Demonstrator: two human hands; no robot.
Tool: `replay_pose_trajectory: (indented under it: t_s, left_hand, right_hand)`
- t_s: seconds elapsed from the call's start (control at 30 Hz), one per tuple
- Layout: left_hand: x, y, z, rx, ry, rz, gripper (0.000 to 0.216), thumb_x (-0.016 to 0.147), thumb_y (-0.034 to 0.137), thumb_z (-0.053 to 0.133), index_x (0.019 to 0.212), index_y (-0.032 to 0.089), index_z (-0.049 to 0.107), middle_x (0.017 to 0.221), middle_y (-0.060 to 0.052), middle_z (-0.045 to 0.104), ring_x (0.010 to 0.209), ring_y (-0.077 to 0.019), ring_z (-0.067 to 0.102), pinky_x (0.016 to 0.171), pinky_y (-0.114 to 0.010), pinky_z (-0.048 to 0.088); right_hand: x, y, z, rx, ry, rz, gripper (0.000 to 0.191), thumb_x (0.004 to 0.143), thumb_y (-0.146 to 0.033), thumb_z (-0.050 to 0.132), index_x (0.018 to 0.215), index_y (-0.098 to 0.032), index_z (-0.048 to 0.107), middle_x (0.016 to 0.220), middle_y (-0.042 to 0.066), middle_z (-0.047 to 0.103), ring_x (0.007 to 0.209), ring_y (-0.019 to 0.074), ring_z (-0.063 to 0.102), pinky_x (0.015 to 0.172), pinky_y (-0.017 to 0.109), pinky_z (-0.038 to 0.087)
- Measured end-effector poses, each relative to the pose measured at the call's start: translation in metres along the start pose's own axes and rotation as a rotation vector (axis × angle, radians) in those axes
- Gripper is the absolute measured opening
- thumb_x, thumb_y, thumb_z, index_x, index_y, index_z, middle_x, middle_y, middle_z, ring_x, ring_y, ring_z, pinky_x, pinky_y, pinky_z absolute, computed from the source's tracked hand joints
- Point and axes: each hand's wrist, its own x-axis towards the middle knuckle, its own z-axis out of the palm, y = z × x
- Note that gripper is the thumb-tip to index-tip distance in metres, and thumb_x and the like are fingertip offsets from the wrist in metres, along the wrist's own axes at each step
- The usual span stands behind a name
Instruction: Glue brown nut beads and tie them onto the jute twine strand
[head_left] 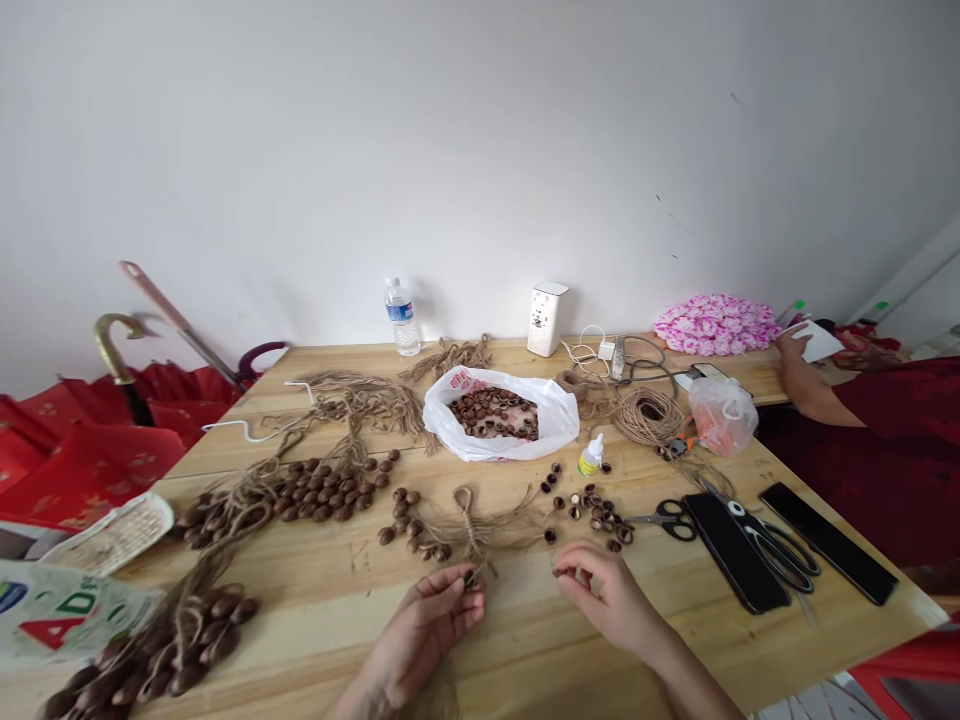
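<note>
My left hand (427,625) rests near the front edge of the wooden table (337,620), its fingertips pinched on a small brown nut and a strand of the jute tassel (472,525) lying just beyond. My right hand (607,595) is curled, thumb and forefinger pinching something small and dark. A scatter of loose brown nuts (596,510) lies just past the right hand. A white plastic bag of nuts (495,412) stands open behind the tassel.
Finished jute-and-nut bunches (300,490) lie at left. Scissors (667,520), two dark phones (731,550), a glue bottle (591,457), a twine ball (649,415) and a water bottle (402,317) are around. Another person's arm (806,385) rests at the right.
</note>
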Motion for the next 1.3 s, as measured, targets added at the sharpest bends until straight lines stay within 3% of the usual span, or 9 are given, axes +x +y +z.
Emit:
replay_pose_trajectory:
  t_s: [0.1, 0.2, 0.43, 0.7, 1.13, 1.3]
  left_hand:
    - [-0.001, 0.000, 0.001, -0.011, -0.002, -0.006, 0.018, 0.069, 0.012, 0.069, 0.087, 0.011, 0.069, 0.081, -0.012, 0.072, 0.083, -0.0221, 0.068, 0.083, -0.035, 0.048]
    - [-0.002, 0.001, 0.003, -0.039, -0.020, -0.005, 0.017, 0.070, 0.011, 0.068, 0.087, 0.010, 0.069, 0.083, -0.014, 0.072, 0.088, -0.0247, 0.067, 0.088, -0.038, 0.046]
    - [-0.001, 0.002, 0.005, -0.091, 0.026, 0.028, 0.013, 0.070, 0.010, 0.069, 0.083, 0.009, 0.069, 0.082, -0.014, 0.072, 0.084, -0.0226, 0.067, 0.090, -0.039, 0.045]
    - [-0.001, -0.002, 0.003, -0.088, 0.029, 0.031, 0.017, 0.069, 0.013, 0.071, 0.085, 0.010, 0.069, 0.083, -0.013, 0.071, 0.086, -0.0234, 0.067, 0.093, -0.040, 0.043]
    - [-0.001, -0.004, 0.005, -0.075, 0.029, 0.021, 0.018, 0.067, 0.014, 0.072, 0.085, 0.010, 0.070, 0.082, -0.012, 0.071, 0.080, -0.0208, 0.066, 0.086, -0.037, 0.047]
    - [-0.002, -0.005, 0.007, -0.006, -0.003, 0.016, 0.019, 0.067, 0.018, 0.073, 0.085, 0.011, 0.071, 0.083, -0.011, 0.070, 0.076, -0.0191, 0.064, 0.077, -0.033, 0.048]
  right_hand:
    - [0.015, -0.019, 0.016, 0.135, -0.159, 0.052, 0.014, 0.080, -0.016, 0.055, 0.088, -0.018, 0.067, 0.081, 0.003, 0.067, 0.071, 0.0149, 0.060, 0.060, 0.022, 0.047]
    - [0.031, -0.028, 0.037, 0.174, -0.213, 0.078, 0.015, 0.077, -0.013, 0.057, 0.086, -0.016, 0.069, 0.077, 0.003, 0.068, 0.067, 0.0141, 0.060, 0.059, 0.021, 0.046]
    - [0.041, -0.018, 0.066, 0.208, -0.102, 0.122, 0.017, 0.073, -0.013, 0.061, 0.089, -0.015, 0.066, 0.076, 0.004, 0.068, 0.067, 0.0157, 0.062, 0.060, 0.023, 0.049]
    - [0.031, -0.011, 0.072, 0.131, -0.023, -0.086, 0.017, 0.080, -0.015, 0.057, 0.095, -0.018, 0.064, 0.090, 0.008, 0.063, 0.075, 0.0174, 0.061, 0.067, 0.027, 0.052]
    - [0.031, -0.023, 0.067, -0.039, 0.037, -0.287, 0.023, 0.076, -0.009, 0.052, 0.095, -0.020, 0.057, 0.088, 0.007, 0.060, 0.077, 0.0184, 0.060, 0.069, 0.028, 0.051]
    - [0.038, -0.027, 0.066, -0.093, -0.051, -0.286, 0.023, 0.076, -0.010, 0.051, 0.095, -0.020, 0.059, 0.089, 0.007, 0.058, 0.075, 0.0173, 0.058, 0.068, 0.027, 0.050]
